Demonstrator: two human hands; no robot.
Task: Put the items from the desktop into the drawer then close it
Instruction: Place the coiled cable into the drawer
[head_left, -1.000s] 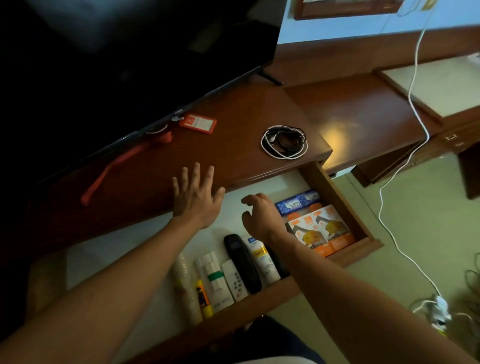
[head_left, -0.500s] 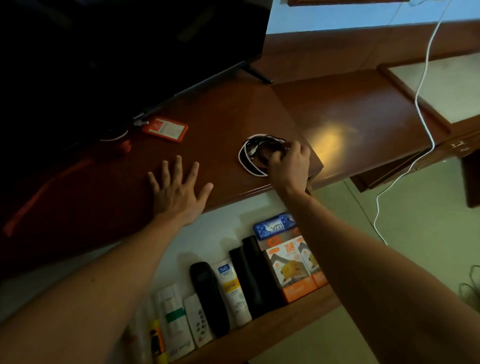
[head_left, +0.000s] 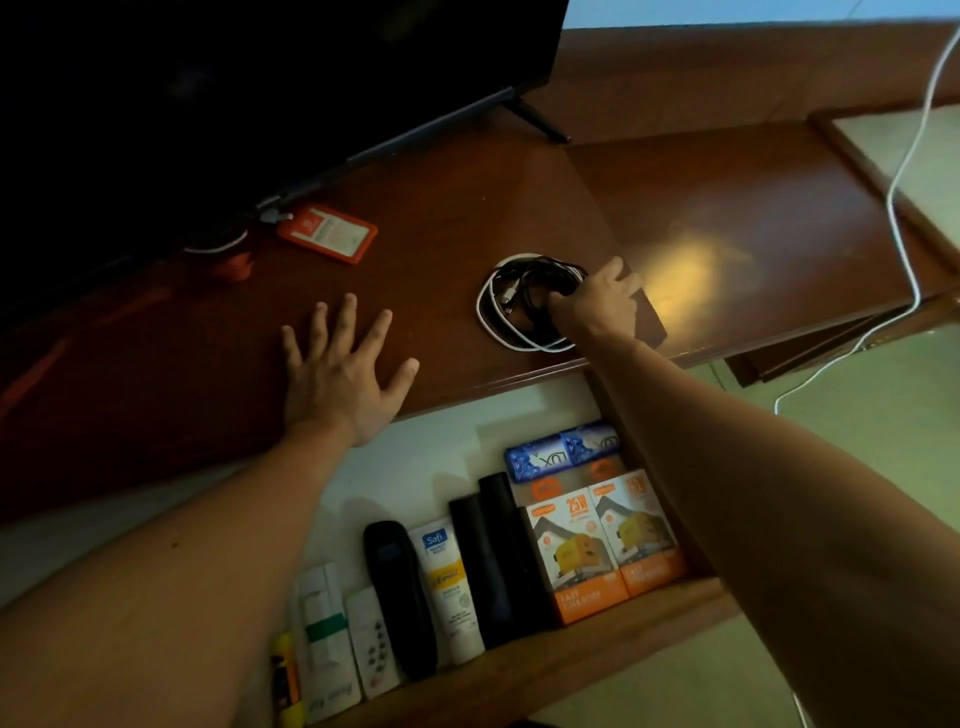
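Right hand (head_left: 597, 306) pinching coiled cables (head_left: 519, 306) on bench (head_left: 441, 218) at 1 o'clock above open drawer (head_left: 519, 670), left hand (head_left: 343, 374) flat, fingers spread at 10 o'clock; risk: coil unravels, snags bench edge when lifted.

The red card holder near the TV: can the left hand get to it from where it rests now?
Probably yes. The left hand lies flat and open on the desktop, holding nothing, and the red card holder lies just ahead of its fingertips with bare wood between them. The right hand is busy gripping the coiled cables.
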